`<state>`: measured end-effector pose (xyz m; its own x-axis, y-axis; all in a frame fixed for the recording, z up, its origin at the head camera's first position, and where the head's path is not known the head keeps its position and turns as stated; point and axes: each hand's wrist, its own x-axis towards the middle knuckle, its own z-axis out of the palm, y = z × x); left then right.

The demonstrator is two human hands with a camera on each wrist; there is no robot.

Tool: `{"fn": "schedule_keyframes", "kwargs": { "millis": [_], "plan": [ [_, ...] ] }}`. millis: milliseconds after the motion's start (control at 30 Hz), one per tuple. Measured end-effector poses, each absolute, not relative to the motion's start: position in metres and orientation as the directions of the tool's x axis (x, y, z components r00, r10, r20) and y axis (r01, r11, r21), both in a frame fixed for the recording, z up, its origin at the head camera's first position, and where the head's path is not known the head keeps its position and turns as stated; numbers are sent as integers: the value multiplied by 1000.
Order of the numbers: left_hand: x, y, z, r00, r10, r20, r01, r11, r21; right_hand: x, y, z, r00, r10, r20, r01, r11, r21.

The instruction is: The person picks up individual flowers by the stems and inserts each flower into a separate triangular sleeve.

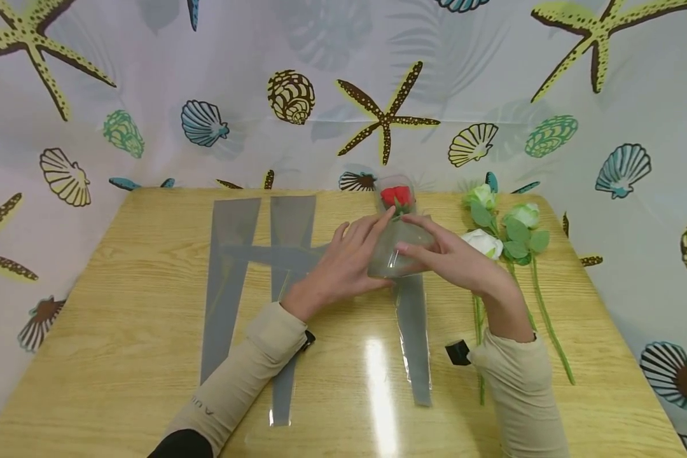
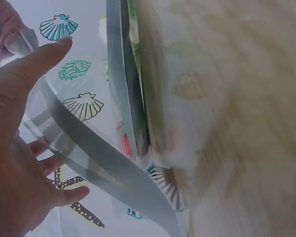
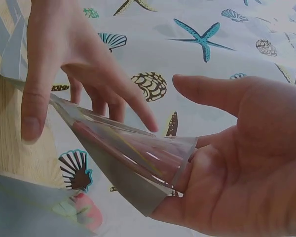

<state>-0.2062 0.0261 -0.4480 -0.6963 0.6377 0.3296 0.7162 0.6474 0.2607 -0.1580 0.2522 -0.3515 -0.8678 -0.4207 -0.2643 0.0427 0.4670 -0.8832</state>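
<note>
Between the two hands a clear plastic flower sleeve [image 1: 390,254] stands with its wide mouth bowed out. My left hand [image 1: 349,261] is on its left side, thumb and fingers spread apart around the film, as the left wrist view shows. From the other side my right hand [image 1: 455,257] supports it. In the right wrist view its thumb stands clear, and straight fingers show through the film [image 3: 126,163]; whether they are inside or behind cannot be told. Just beyond lies a red rose [image 1: 397,196] in another sleeve [image 1: 415,350], whose narrow end points toward me.
Two more clear sleeves [image 1: 231,273] lie to the left on the wooden table [image 1: 120,318], with another strip of film across them. Several white roses [image 1: 483,243] with green stems [image 1: 544,305] lie at the right. A patterned cloth [image 1: 235,57] hangs behind the table.
</note>
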Motion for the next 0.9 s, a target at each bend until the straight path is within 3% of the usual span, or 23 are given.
{"fn": "schedule_keyframes", "kwargs": {
  "millis": [467,900],
  "plan": [
    [-204,26,-446,-673,674,304,737,579,348,-154,252,-348,-843,-458,-280,42,464,-885],
    [-206,26,-448,-678,665,314,732,569,374,-147,266,-337,-894,-383,-233,27,473,-881]
  ]
}}
